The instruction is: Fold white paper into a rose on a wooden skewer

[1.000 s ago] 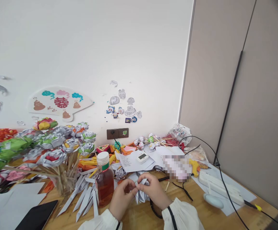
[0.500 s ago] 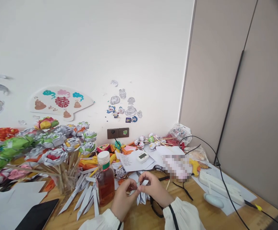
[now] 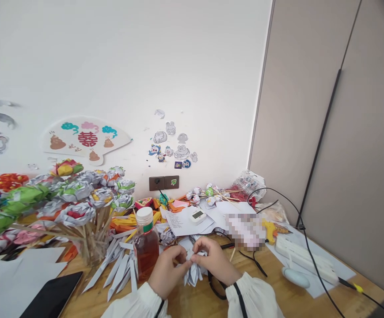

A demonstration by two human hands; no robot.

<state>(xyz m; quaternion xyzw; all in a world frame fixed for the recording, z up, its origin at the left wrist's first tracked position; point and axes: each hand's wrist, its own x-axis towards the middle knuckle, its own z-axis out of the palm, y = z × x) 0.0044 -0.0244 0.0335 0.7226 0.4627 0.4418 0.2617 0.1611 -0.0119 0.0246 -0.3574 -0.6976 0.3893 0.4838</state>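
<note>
left hand (image 3: 169,270) + right hand (image 3: 217,261): both pinching the paper (image 3: 193,277), fingertips nearly touching | where: between the hands, over the table (image 3: 193,304), bottle (image 3: 146,249) right by the left one | tip: light pinch imo, thumbs close so folds stay crisp, don't knock that bottle

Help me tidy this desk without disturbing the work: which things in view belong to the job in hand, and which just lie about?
Apparently for the job:
folded white paper piece, held between the left fingers and right fingers;
long, folded white paper strips, probably.

Probably just lying about:
transparent, white-capped bottle of amber liquid;
flat, black rectangular device;
small white digital timer.
</note>
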